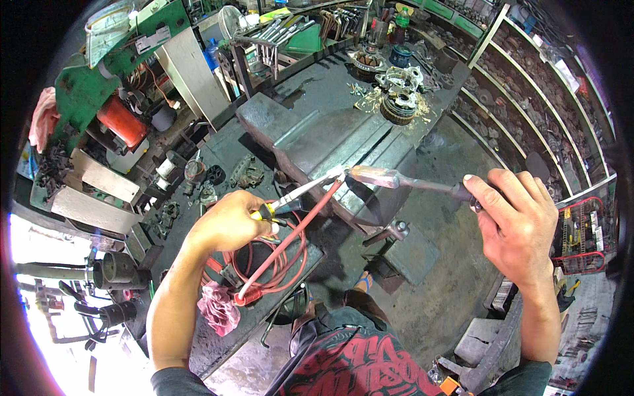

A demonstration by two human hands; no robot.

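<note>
My left hand [232, 221] is closed round the yellow-and-black handles of what look like long-nose pliers [297, 191]. Their slim metal jaws reach to the upper end of a thick red cable [290, 241], which slants down toward the bench. In my right hand [518, 218] is the dark handle of a large soldering iron [426, 185]. Its blocky, copper-coloured head points left and meets, or nearly meets, the plier tips and cable end. The exact contact there is too small to tell. Directly behind this lies a big grey metal vise [317, 142].
Coiled red cable [300, 254] and a pink rag [219, 310] lie on the bench at left, near greasy metal parts [247, 173]. Farther back sit ring-shaped machine parts [398, 105] among shavings. Shelves of parts [528, 99] line the right, above a red wire rack [580, 234].
</note>
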